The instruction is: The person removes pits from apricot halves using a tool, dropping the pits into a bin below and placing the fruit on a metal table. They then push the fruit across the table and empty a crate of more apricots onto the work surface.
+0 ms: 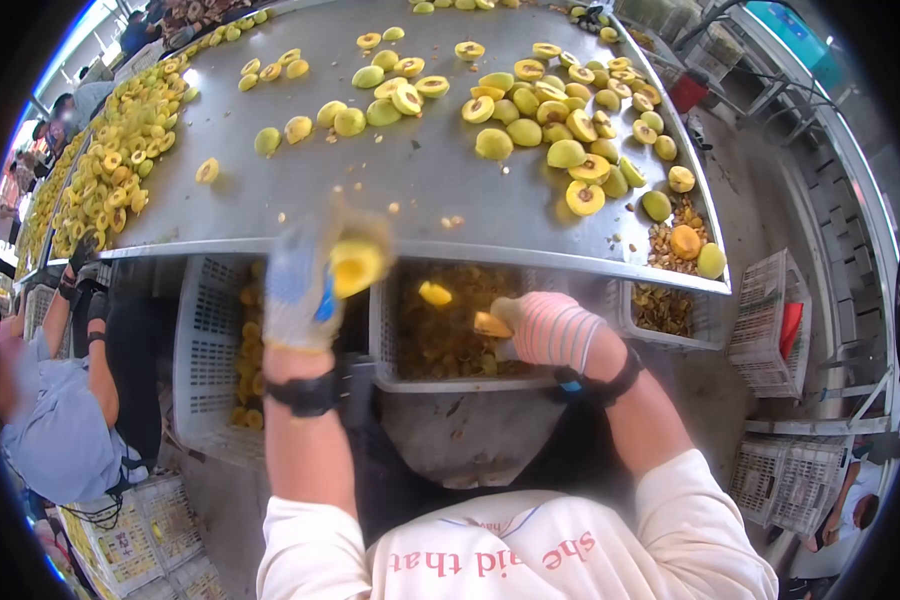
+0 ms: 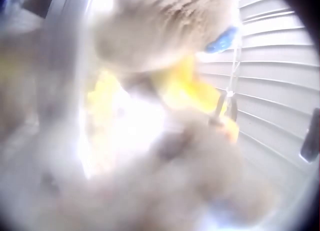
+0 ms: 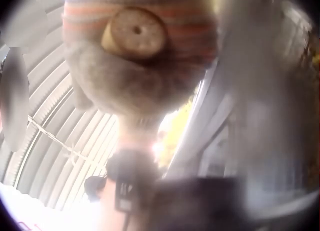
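Note:
In the head view my left hand (image 1: 305, 280), in a pale glove with a blue patch, is blurred at the table's front edge. It holds a yellow peach half (image 1: 358, 268), whose cut face shows; yellow flesh (image 2: 187, 88) also appears between the fingers in the left wrist view. Over the middle crate, my right hand (image 1: 555, 330) in a striped glove grips a wooden-handled tool (image 1: 490, 325). The round end of its wooden handle (image 3: 137, 33) pokes out of the fist; the fist hides the rest. A yellow piece (image 1: 435, 293) shows above the crate, between the hands.
The metal table (image 1: 240, 190) carries halved peaches (image 1: 560, 110), with a heap (image 1: 110, 180) at left and loose pits (image 1: 675, 245) at the right corner. Below its edge stand a middle crate (image 1: 440, 385) of scraps, a left crate (image 1: 205, 360) and a right crate (image 1: 670, 335). Other people work at left.

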Action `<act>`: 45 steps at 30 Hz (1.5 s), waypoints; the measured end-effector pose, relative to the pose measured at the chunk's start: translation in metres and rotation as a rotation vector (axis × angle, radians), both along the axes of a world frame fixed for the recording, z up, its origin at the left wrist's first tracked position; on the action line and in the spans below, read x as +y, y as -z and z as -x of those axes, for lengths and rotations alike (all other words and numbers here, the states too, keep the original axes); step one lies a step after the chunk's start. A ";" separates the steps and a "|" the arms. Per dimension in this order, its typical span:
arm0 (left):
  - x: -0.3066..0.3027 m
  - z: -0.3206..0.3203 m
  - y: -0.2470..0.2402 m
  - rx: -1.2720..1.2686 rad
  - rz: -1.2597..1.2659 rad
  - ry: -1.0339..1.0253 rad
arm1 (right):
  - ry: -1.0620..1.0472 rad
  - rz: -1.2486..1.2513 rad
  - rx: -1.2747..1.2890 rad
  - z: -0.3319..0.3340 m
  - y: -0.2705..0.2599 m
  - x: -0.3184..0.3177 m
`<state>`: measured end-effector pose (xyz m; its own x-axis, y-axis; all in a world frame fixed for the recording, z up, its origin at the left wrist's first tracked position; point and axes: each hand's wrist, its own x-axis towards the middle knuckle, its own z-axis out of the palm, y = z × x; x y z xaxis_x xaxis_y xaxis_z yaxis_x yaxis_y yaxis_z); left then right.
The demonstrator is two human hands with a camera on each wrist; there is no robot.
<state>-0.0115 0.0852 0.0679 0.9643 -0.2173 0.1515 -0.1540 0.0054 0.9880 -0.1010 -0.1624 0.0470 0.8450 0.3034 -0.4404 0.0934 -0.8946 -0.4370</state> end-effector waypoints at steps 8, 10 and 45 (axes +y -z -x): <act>0.063 -0.021 0.032 -0.259 -0.573 -0.354 | 0.185 0.337 -0.332 -0.090 -0.035 -0.039; 0.029 -0.022 0.031 -0.149 -0.354 -0.174 | 0.190 0.428 -0.397 -0.145 -0.025 -0.050; -0.076 -0.017 0.045 0.466 0.910 0.112 | 0.381 -0.067 -0.543 -0.040 0.020 0.032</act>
<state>0.0056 0.0096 0.0232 0.9508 -0.2992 -0.0805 0.2910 0.7730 0.5638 -0.0610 -0.1304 0.0271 0.9950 -0.0480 0.0874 -0.0010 -0.8810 -0.4730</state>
